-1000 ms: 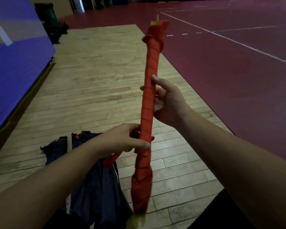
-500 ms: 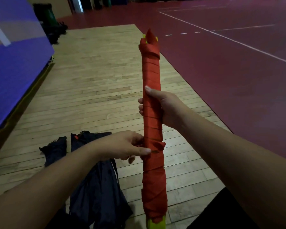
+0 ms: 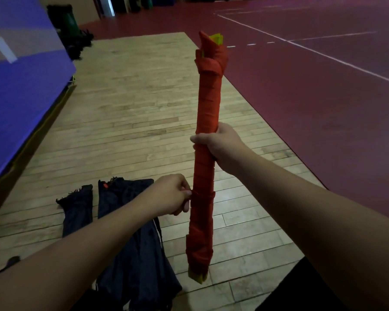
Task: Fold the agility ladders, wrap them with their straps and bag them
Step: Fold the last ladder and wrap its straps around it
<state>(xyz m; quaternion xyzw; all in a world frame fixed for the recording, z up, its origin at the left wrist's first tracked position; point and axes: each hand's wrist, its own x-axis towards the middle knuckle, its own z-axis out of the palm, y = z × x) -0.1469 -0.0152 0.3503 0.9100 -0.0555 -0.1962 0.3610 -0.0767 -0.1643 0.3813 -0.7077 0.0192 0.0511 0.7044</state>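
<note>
A folded agility ladder bundle (image 3: 208,108) stands nearly upright in the air, wound all along in red strap, with yellow-green rung ends showing at top and bottom. My right hand (image 3: 220,142) grips the bundle around its middle. My left hand (image 3: 173,195) pinches the strap end at the bundle's left side, below the right hand. Two dark drawstring bags lie on the wooden floor under my left arm: a large one (image 3: 130,243) and a smaller one (image 3: 78,207) to its left.
A blue mat (image 3: 20,86) slopes along the left. Pale wooden floor (image 3: 133,108) runs ahead, meeting a dark red court floor (image 3: 312,97) with white lines on the right. Green bins and dark gear (image 3: 70,25) stand at the far left corner.
The bundle has turned and straightened to near upright. My right hand shifted from a loose hold to a full grip around it. My left hand stays low, pinching the strap end.
</note>
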